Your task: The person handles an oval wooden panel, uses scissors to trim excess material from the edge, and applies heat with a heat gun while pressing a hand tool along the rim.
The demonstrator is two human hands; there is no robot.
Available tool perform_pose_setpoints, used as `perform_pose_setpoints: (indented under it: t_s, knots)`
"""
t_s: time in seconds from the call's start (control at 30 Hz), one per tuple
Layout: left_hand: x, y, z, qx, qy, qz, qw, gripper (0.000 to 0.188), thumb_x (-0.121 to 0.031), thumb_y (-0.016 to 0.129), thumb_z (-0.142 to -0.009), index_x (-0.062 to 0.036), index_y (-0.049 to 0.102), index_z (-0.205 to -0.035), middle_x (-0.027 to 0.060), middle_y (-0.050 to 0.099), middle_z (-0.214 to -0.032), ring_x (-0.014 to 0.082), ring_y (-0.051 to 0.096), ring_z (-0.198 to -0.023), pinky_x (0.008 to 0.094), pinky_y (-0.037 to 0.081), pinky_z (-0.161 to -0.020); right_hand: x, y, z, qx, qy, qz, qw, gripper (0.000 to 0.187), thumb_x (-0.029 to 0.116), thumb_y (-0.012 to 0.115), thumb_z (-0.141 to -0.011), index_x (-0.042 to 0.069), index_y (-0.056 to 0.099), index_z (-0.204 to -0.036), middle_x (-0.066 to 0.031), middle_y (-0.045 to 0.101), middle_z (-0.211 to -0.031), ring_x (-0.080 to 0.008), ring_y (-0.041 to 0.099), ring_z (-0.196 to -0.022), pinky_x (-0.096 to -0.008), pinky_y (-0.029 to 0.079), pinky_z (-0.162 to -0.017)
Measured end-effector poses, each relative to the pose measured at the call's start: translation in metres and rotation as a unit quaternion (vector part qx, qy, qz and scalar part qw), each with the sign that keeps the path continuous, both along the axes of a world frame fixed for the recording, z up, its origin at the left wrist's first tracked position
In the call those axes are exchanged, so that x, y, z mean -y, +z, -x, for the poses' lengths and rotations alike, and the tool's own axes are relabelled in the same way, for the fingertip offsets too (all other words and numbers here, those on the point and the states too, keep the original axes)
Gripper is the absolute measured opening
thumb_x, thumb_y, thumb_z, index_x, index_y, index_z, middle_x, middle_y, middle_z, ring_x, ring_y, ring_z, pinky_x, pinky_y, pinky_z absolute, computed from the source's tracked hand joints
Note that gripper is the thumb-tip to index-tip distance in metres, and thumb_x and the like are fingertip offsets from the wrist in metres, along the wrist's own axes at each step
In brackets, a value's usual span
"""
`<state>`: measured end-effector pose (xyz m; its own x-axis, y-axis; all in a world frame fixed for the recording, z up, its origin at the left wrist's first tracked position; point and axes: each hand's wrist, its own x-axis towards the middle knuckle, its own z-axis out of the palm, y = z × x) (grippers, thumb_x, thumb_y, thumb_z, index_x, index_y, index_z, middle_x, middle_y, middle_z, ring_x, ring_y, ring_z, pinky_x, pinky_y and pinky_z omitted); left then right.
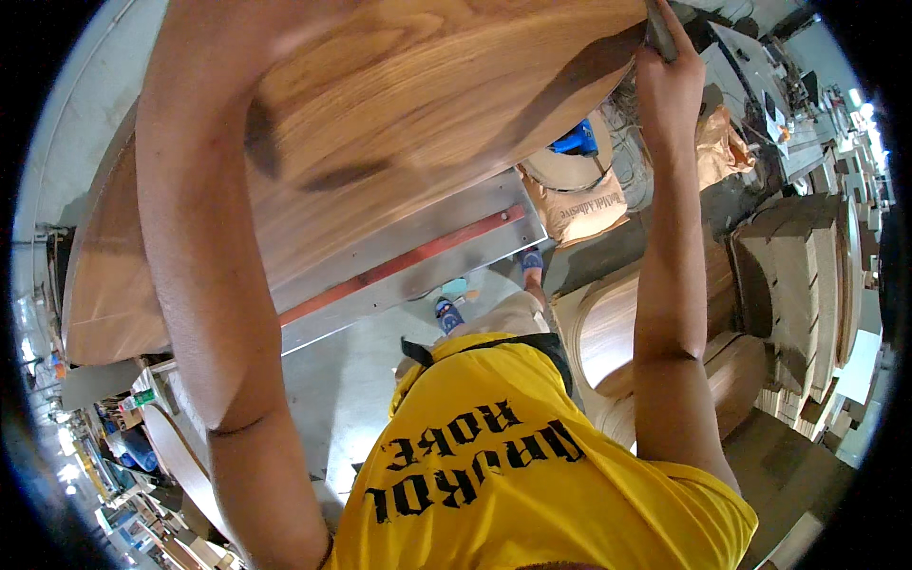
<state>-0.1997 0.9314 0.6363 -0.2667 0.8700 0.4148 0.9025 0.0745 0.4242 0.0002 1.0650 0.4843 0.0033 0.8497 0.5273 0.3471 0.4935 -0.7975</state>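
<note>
A large brown wood-grain board (446,95) with a curved edge lies in front of me, over a metal workbench (408,280). My left arm reaches across the left part of the board, and my left hand (290,27) is at the top edge of the view. Its fingers are cut off, so whether it holds anything is hidden. At the board's right edge, my right hand (668,84) is closed round a narrow grey tool (659,33). The tool's upper end leaves the picture, and its exact kind does not show.
A red strip (404,266) runs along the bench's near side. Right of the bench, a blue tool (577,141) rests on a round board above a brown paper sack (581,211). Stacked curved panels (798,285) stand further right. More wooden pieces (185,456) are at lower left.
</note>
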Motion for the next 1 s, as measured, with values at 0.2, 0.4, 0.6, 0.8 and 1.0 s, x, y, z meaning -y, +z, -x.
perform_pose_setpoints:
  t_s: [0.2, 0.4, 0.6, 0.8, 1.0]
  knots:
    - [0.003, -0.011, 0.013, -0.066, -0.035, -0.079, 0.994, 0.059, -0.038, 0.093, -0.072, 0.0089, 0.069, -0.098, 0.0159, 0.068, -0.084, 0.0231, 0.067, -0.075, 0.0337, 0.056, -0.070, 0.004, 0.017, 0.002, 0.018, 0.052, -0.048, 0.997, 0.061, -0.016, 0.039, -0.086, -0.008, 0.049, -0.146, -0.0212, 0.057, -0.148, -0.0294, 0.051, -0.140, -0.0364, 0.039, -0.115]
    - [0.010, -0.010, 0.014, -0.092, -0.018, -0.131, 0.987, 0.062, -0.040, 0.092, -0.070, 0.0084, 0.068, -0.100, 0.0179, 0.067, -0.094, 0.0256, 0.067, -0.085, 0.0341, 0.055, -0.076, -0.039, 0.029, -0.035, -0.202, 0.372, 0.067, 0.903, 0.068, -0.019, 0.036, -0.078, -0.008, 0.051, -0.144, -0.0215, 0.060, -0.144, -0.0279, 0.055, -0.137, -0.0344, 0.040, -0.114]
    - [-0.003, -0.028, 0.012, -0.116, -0.018, -0.124, 0.985, 0.061, -0.038, 0.090, -0.071, 0.0093, 0.067, -0.103, 0.0188, 0.068, -0.092, 0.0259, 0.068, -0.083, 0.0347, 0.055, -0.074, 0.043, 0.064, 0.035, 0.074, 0.048, -0.093, 0.992, 0.065, -0.018, 0.039, -0.079, -0.008, 0.054, -0.141, -0.0227, 0.065, -0.136, -0.0288, 0.060, -0.130, -0.0332, 0.044, -0.109]
    - [0.015, 0.026, 0.013, 0.022, 0.001, 0.033, 0.999, 0.051, -0.034, 0.089, -0.073, 0.0092, 0.071, -0.095, 0.0189, 0.071, -0.080, 0.0269, 0.071, -0.074, 0.0360, 0.056, -0.069, 0.073, 0.092, 0.056, 0.122, 0.038, -0.142, 0.982, 0.058, -0.017, 0.046, -0.083, -0.007, 0.058, -0.138, -0.0248, 0.067, -0.131, -0.0288, 0.064, -0.124, -0.0332, 0.047, -0.104]
    - [-0.002, -0.006, 0.015, -0.041, -0.048, -0.031, 0.997, 0.048, -0.031, 0.090, -0.074, 0.0084, 0.073, -0.096, 0.0186, 0.072, -0.078, 0.0264, 0.071, -0.074, 0.0361, 0.057, -0.070, 0.067, 0.077, 0.054, 0.199, 0.001, -0.239, 0.950, 0.058, -0.015, 0.049, -0.084, 0.001, 0.059, -0.139, -0.0256, 0.065, -0.133, -0.0333, 0.062, -0.129, -0.0371, 0.049, -0.104]
